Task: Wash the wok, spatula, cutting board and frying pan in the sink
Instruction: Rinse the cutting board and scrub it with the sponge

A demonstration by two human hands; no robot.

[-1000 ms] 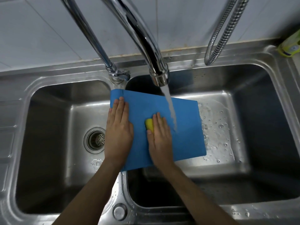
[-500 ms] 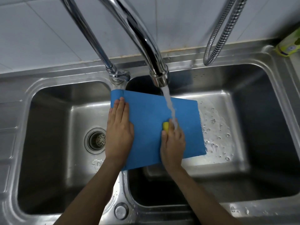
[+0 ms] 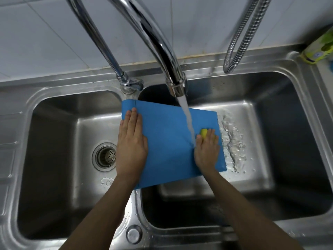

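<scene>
Hands on blue cutting board (image 3: pixel 167 141) — left hand (image 3: pixel 131 143) flat, right hand (image 3: pixel 207 150) pressing yellow sponge (image 3: pixel 204 132).

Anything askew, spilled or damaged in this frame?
Nothing damaged. The blue cutting board lies askew, bridging the divider between the two sink basins, which fits scrubbing. The left hand presses it flat; the right hand rubs a yellow sponge under the running faucet. Splashes stay inside the right basin.
</scene>
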